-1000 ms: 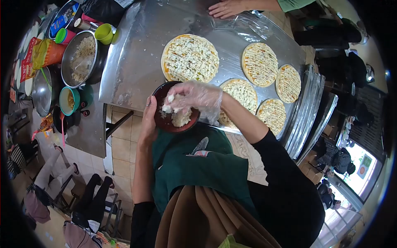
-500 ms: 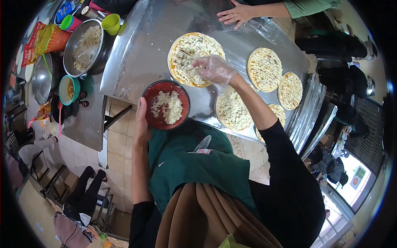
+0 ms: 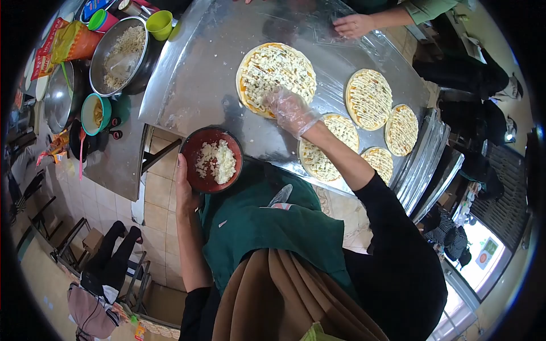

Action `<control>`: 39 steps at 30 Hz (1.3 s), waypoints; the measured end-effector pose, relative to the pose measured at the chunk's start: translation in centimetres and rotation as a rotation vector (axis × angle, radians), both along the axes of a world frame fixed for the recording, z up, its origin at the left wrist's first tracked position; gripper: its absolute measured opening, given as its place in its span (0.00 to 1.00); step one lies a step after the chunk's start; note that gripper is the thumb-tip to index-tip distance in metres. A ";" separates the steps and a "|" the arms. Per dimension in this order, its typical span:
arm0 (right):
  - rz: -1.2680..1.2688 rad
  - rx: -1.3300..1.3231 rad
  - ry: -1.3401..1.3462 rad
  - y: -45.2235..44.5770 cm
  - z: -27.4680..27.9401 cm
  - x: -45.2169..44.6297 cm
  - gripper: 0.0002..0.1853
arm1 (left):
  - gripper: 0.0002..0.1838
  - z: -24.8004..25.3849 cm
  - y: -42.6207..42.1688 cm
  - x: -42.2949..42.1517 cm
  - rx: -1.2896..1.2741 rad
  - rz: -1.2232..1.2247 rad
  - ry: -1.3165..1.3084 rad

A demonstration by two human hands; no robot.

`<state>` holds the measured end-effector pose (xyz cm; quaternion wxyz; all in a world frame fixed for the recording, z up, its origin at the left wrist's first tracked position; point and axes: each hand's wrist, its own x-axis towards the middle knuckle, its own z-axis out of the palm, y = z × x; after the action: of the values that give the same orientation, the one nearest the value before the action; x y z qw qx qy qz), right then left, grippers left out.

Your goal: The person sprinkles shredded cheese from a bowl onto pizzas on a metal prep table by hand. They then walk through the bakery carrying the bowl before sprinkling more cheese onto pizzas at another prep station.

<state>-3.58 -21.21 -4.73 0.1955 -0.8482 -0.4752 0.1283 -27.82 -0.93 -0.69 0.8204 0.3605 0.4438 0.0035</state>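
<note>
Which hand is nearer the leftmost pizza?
Right. The right hand is at the near edge of the leftmost pizza, fingers over its topping. The left hand is farther off, toward the wearer and to the left, holding the bowl.

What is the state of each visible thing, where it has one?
Round dark-rimmed red bowl: uncovered, partly filled
Bare left hand: holding this bowl
Large round pizza: topped in white
Right hand: gloved in clear plastic, over this pizza
Four smaller round pizzas: topped in white
Round silver metal bowl: uncovered, partly filled
Small teal bowl: uncovered, partly filled
Lime-green cup: uncovered
</note>
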 end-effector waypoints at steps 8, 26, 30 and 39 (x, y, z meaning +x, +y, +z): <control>-0.288 -0.035 0.624 -0.3 2.5 2.6 0.10 | 0.33 0.4 -0.2 0.0 0.010 0.014 0.011; -0.290 0.172 0.491 1.1 -0.7 7.6 0.11 | 0.32 1.7 -0.4 0.3 -0.009 0.034 -0.014; -0.319 0.131 0.434 2.7 -0.8 8.2 0.09 | 0.32 1.7 -0.4 0.2 -0.010 0.037 -0.017; -0.216 0.097 0.348 3.6 1.1 6.4 0.09 | 0.32 1.6 -0.1 -0.2 -0.017 0.040 -0.045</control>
<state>2.84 -17.63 -3.67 0.3280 -0.8489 -0.3460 0.2279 -28.00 -1.05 0.89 0.8331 0.3443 0.4323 0.0243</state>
